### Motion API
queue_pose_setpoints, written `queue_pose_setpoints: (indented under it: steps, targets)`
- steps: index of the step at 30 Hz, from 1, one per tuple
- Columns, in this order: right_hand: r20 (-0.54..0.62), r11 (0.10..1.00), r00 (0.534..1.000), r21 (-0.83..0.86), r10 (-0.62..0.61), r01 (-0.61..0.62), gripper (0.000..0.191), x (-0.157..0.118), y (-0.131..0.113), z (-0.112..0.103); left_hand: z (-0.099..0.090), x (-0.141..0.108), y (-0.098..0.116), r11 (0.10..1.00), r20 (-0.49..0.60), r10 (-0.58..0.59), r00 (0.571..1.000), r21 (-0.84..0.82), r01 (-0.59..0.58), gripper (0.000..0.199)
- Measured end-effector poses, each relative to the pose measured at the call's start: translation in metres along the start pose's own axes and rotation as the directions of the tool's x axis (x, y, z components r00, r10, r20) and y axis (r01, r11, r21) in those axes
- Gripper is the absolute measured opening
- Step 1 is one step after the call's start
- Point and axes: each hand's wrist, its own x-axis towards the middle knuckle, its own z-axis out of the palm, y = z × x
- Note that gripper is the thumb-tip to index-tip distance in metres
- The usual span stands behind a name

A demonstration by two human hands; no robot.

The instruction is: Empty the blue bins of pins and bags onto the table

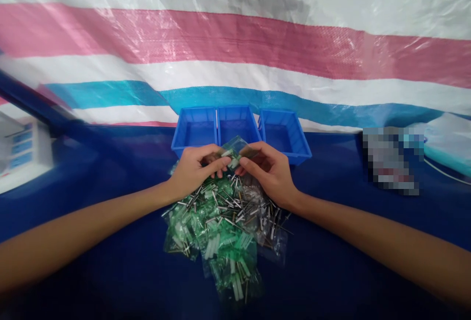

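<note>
Striped plastic tarp (235, 40) behind a dark blue table (110, 261), three blue bins (239, 131) in a row, a heap of green and clear packets (224, 226) with loose metal pins, left hand (193, 170) and right hand (270, 168) both pinching one small clear packet (235, 149) above the heap

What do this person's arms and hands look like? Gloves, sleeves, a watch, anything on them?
Both arms come in bare from the bottom corners: no sleeve shows on either forearm. The left hand and right hand wear no gloves, and no watch, bracelet or ring is visible on the wrists or fingers. Nails look short and unpainted, though they are too small to be sure.
</note>
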Motion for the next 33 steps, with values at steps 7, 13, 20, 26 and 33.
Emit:
queue_pose_setpoints:
  steps: [7, 13, 20, 26, 33]
  targets:
    - [0.057, 0.998, 0.998, -0.056, 0.018, -0.014, 0.01, 0.0017, 0.0003, -0.0006, -0.0002, -0.0007, -0.0002, 1.0, 0.006, -0.009, 1.0, -0.007, 0.009, 0.017]
    - [0.111, 0.991, 0.994, -0.133, 0.016, -0.001, 0.013, 0.0007, 0.0029, -0.0018, 0.0008, -0.0012, -0.0013, 1.0, -0.02, -0.006, 1.0, -0.013, 0.006, 0.015]
    - [0.061, 0.994, 0.998, -0.112, -0.01, 0.016, 0.009, 0.001, 0.0008, -0.0011, 0.0011, -0.0008, -0.0025, 1.0, -0.011, -0.018, 1.0, 0.0, 0.018, 0.016]
    - [0.059, 0.994, 0.998, -0.105, -0.035, 0.041, 0.007, 0.0017, 0.0037, -0.0013, 0.002, 0.0001, -0.0013, 0.999, -0.008, 0.0, 1.0, 0.041, 0.0, 0.021]
    - [0.062, 0.996, 0.998, -0.084, -0.022, 0.028, 0.008, 0.002, 0.0036, -0.0012, 0.0013, -0.0006, -0.0017, 0.998, 0.029, 0.006, 1.0, 0.06, -0.007, 0.019]
